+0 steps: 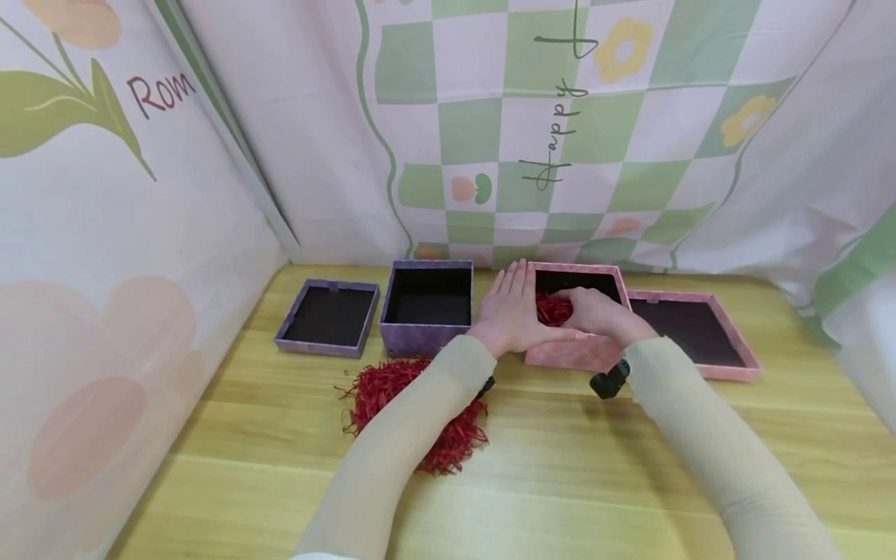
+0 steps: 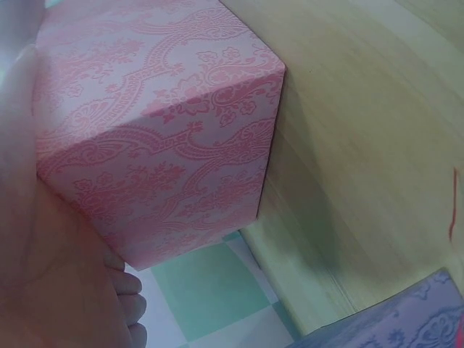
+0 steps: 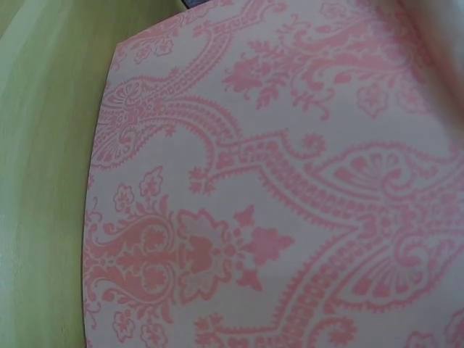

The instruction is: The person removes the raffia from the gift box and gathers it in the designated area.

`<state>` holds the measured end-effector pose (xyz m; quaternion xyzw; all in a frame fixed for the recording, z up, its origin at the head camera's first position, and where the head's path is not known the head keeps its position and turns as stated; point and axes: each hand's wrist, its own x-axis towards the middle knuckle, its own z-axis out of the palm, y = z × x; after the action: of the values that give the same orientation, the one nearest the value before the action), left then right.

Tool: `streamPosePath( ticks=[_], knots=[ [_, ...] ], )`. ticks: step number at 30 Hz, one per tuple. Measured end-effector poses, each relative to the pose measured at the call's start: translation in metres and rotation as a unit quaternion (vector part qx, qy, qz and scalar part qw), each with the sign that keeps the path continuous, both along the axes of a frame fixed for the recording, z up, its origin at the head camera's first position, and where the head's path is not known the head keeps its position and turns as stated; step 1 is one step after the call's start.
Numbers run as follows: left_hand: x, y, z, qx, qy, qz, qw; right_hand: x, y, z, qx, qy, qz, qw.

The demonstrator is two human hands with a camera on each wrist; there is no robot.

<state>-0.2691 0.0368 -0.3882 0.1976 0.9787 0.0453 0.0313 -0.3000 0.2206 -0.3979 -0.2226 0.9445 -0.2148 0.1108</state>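
The pink patterned box [image 1: 577, 354] stands upright with its dark inside showing. My left hand [image 1: 509, 311] lies along its left rim, fingers straight and thumb stretched over the front edge. In the left wrist view, the palm and fingers [image 2: 130, 304] show beside the pink box [image 2: 196, 138]. Inside the box, my right hand [image 1: 598, 313] grips red shredded paper [image 1: 553, 309], the fingertips partly hidden in it. The right wrist view is filled mostly by the box's patterned wall [image 3: 246, 188].
A pile of red shredded paper [image 1: 448, 447] lies beneath my left forearm. Behind it stands a purple box [image 1: 423, 340], with a purple lid [image 1: 318, 348] to its left. A pink lid [image 1: 728, 372] lies right of the pink box. Curtains [image 1: 336, 155] hang behind the table.
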Motion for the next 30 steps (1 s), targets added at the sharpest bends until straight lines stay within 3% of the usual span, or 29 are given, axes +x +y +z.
streamPosePath(
  ticks=[19, 30],
  knots=[
    [0.001, 0.001, -0.002, 0.006, 0.005, 0.0, 1.0, 0.004, -0.001, 0.003, -0.025, -0.037, 0.011, 0.999],
    [-0.008, 0.003, -0.008, -0.009, -0.012, 0.002, 0.9999, 0.003, -0.002, 0.002, -0.032, -0.007, 0.032, 0.999]
  ],
)
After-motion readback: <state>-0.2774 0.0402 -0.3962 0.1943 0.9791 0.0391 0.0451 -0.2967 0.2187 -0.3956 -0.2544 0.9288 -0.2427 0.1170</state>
